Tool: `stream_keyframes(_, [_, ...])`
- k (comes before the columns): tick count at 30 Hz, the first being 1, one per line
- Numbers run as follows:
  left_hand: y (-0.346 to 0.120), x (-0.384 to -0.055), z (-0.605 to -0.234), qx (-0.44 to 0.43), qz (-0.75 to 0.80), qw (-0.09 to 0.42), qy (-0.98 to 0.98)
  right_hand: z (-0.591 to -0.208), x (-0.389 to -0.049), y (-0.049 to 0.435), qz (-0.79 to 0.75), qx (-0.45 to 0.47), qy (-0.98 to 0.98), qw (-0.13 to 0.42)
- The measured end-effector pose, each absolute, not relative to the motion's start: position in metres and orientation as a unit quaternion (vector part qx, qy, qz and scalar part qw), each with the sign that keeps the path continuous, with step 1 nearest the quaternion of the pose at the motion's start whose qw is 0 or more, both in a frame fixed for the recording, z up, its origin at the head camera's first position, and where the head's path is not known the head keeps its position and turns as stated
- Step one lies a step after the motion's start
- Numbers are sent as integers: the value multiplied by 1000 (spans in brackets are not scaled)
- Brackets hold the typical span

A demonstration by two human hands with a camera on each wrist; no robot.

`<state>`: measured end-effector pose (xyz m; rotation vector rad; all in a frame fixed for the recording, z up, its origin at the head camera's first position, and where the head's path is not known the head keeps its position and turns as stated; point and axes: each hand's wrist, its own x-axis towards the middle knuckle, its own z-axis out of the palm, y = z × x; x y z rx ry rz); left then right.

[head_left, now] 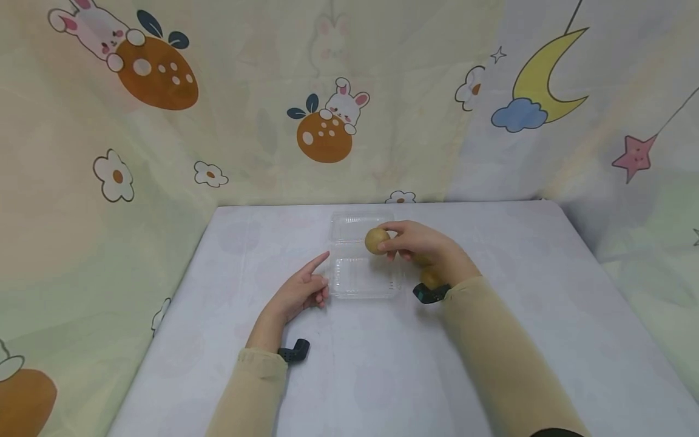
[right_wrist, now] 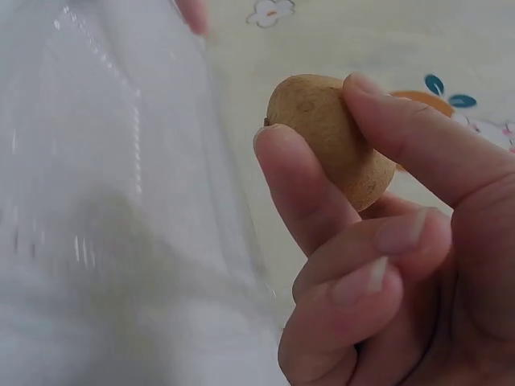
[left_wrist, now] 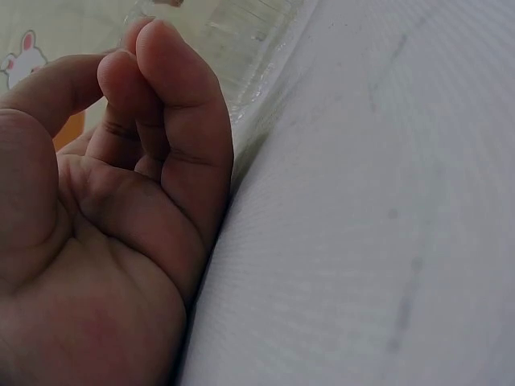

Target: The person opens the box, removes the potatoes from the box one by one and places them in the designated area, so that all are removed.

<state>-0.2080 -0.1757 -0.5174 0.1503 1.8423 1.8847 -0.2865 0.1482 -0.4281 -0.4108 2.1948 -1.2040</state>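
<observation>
My right hand (head_left: pixel 417 240) pinches a round brown kiwi (head_left: pixel 376 241) between thumb and fingers, over the right side of a clear plastic box (head_left: pixel 366 278). In the right wrist view the kiwi (right_wrist: pixel 322 133) shows a small nub at one end. The box lies opened out, its lid half (head_left: pixel 357 229) at the back. On the box's left side is my left hand (head_left: pixel 297 294), index finger pointing at the rim and the other fingers loosely curled, holding nothing. The left wrist view shows this hand's palm (left_wrist: pixel 96 265) low beside the white tabletop.
More kiwis (head_left: pixel 431 278) lie to the right of the box, partly hidden under my right hand and wrist. The white table (head_left: pixel 371 370) is bordered by a patterned cloth (head_left: pixel 256 133) at the back and sides.
</observation>
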Motion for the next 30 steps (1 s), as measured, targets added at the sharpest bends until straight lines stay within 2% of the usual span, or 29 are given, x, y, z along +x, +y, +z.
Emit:
stream_keyframes(12, [-177, -209, -517, 52, 692, 244, 678, -427, -274, 227, -469, -95, 843, 248])
stream_keyframes(30, [-175, -208, -517, 58, 698, 255, 667, -453, -258, 319, -509, -30, 833, 213])
